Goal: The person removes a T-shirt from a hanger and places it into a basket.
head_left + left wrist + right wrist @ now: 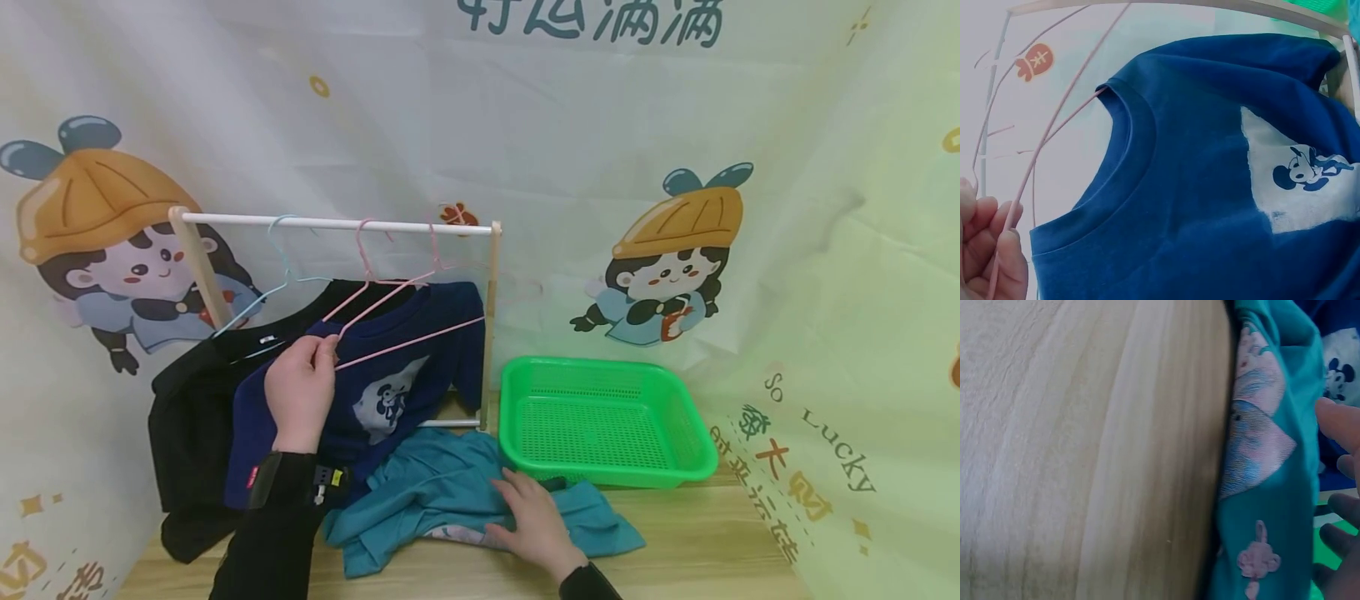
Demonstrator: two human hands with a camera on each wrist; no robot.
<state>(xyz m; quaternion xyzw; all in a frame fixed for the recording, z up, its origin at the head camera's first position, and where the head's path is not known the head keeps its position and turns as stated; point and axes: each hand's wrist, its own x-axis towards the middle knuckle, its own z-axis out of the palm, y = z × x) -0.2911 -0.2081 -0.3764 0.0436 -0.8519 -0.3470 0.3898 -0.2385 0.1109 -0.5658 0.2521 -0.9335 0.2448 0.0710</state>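
Observation:
My left hand [302, 387] pinches a pink hanger [420, 340] by one corner, in front of the rack. Behind it a navy top [341, 417] with a white mouse print hangs on another pink hanger [365, 260]. Left of that is a black garment [187, 417] on a light blue hanger [279, 242]. In the left wrist view, my thumb and fingers hold the thin pink wire [1069, 94]. Fingers spread, my right hand [534, 521] is at a crumpled teal garment [427, 471]; contact is unclear. Pink-and-blue patches [1260, 447] show on the teal cloth.
A small rack [491, 333] with a white top bar [240, 219] stands on the wooden table [675, 550]. Right of it is a green plastic basket [600, 479], partly behind the teal cloth. A printed white curtain [555, 125] encloses the back and sides.

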